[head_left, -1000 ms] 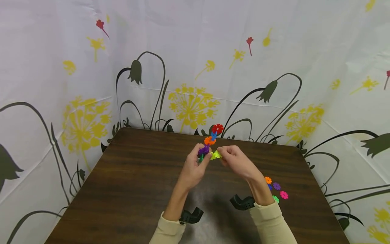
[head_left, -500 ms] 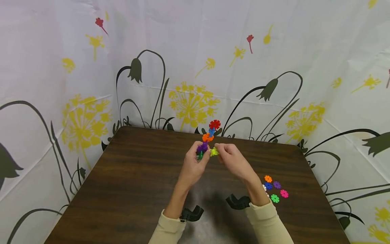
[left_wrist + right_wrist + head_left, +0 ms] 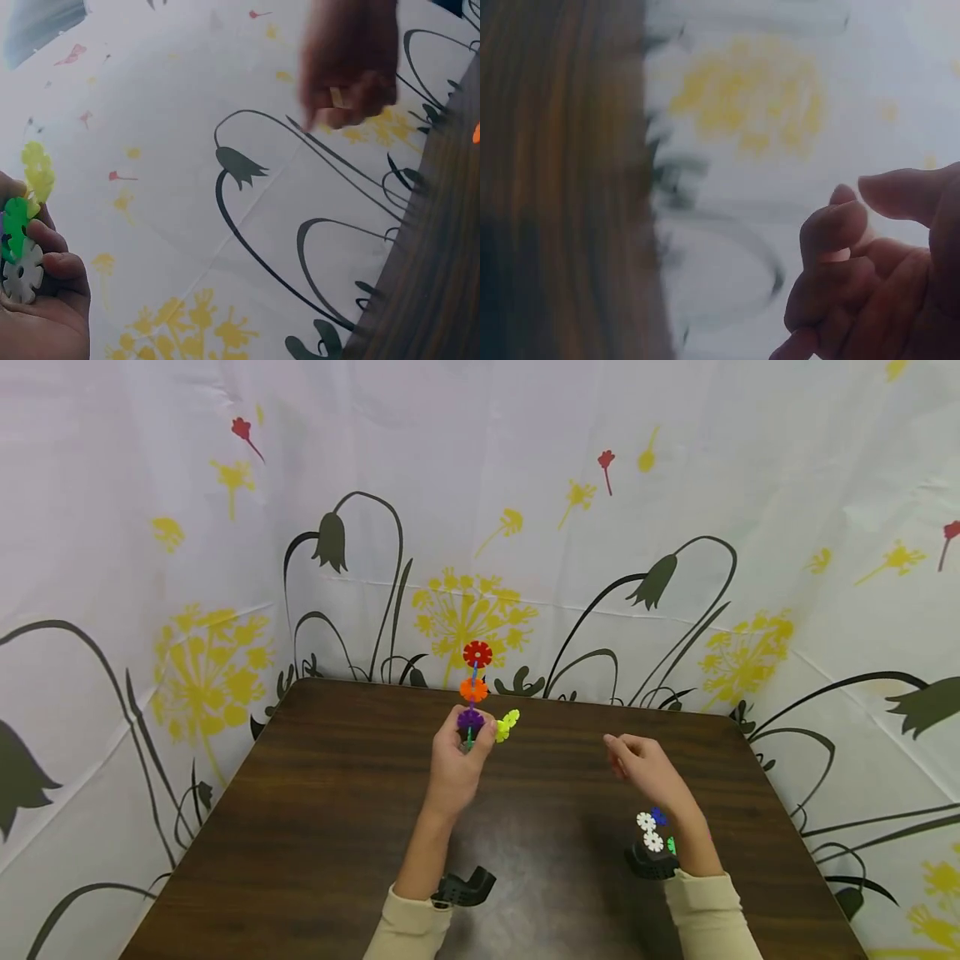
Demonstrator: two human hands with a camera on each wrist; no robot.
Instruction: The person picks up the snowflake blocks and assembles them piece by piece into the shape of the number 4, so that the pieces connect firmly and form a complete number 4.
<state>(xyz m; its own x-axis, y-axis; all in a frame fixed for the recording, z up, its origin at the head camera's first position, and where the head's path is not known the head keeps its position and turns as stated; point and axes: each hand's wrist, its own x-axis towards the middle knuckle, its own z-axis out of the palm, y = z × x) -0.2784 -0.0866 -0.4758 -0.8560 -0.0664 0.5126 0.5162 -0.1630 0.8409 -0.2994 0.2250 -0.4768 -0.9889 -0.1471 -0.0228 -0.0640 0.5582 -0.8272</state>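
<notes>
Over the far middle of the table, my left hand (image 3: pixel 454 772) pinches a chain of notched plastic discs. A red disc (image 3: pixel 477 653) tops the chain, with an orange disc (image 3: pixel 473 690) and a purple disc (image 3: pixel 470 720) below it. Yellow discs (image 3: pixel 507 725) branch off to the right. In the left wrist view a green disc (image 3: pixel 13 225) and a white disc (image 3: pixel 22 274) show between the fingers; part of the chain is hidden by the hand. My right hand (image 3: pixel 651 770) hovers apart to the right, fingers loosely bent, with nothing in them.
Loose discs lie on the dark wooden table (image 3: pixel 337 810) near the right forearm: white discs (image 3: pixel 649 832), a blue disc (image 3: pixel 658 816) and a green disc (image 3: pixel 671 845), others hidden by the arm. Behind the table hangs a flower-printed white cloth (image 3: pixel 480 510).
My right hand has let go of the yellow discs and moved right, over toward the loose discs. The left hand has shifted slightly left with the chain, which now stands more upright.
</notes>
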